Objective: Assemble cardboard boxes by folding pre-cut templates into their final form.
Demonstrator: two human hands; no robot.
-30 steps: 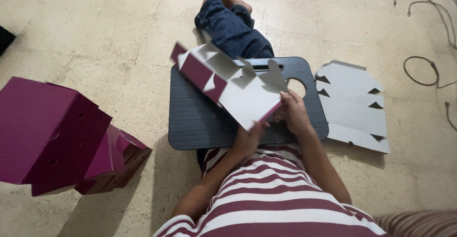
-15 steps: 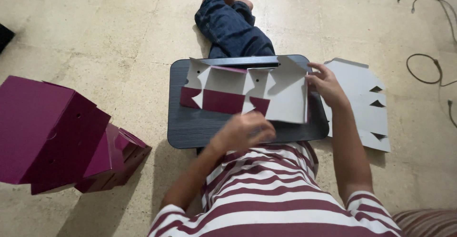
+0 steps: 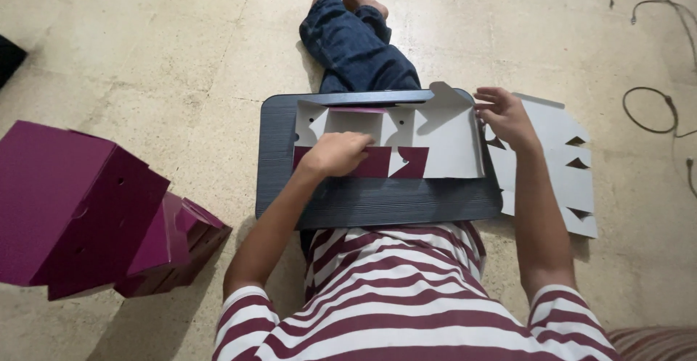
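Cardboard box blank lies flat on lap desk. Left hand presses its maroon flap down, fingers curled; right hand fingers pinch its right edge, steadying it.

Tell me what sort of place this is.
Most likely a room in a home used for piecework. The person sits on a bare stone-look floor with a dark lap board as the work surface, folded maroon boxes are piled beside them, and loose cables lie on the floor.
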